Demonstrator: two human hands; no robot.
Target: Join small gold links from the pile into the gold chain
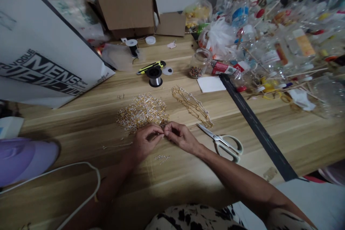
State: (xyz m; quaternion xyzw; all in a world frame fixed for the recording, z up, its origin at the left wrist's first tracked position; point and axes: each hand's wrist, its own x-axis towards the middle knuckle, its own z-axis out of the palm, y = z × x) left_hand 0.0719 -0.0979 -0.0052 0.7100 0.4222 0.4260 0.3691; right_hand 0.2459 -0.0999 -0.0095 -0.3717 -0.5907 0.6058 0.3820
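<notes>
My left hand (147, 139) and my right hand (181, 136) meet fingertip to fingertip over the wooden table. Both are pinched closed on something too small to make out. Right behind them lies a pile of small gold and silver beads or findings (144, 111). A thin beaded strand (117, 146) runs along the table to the left of my left hand. Below the hands is a little group of silver pieces (162, 158). Gold and silver beaded chains (192, 106) lie to the right, and scissors (222, 143) with pale handles rest near my right wrist.
A wire spool (155, 77) and a yellow utility knife (151, 67) lie behind the pile. Farther right stands a jar of beads (198, 65). A black strip (260, 129) separates off plastic bottles and bags. A white cable (91, 165) curves at left, near a purple object (27, 161).
</notes>
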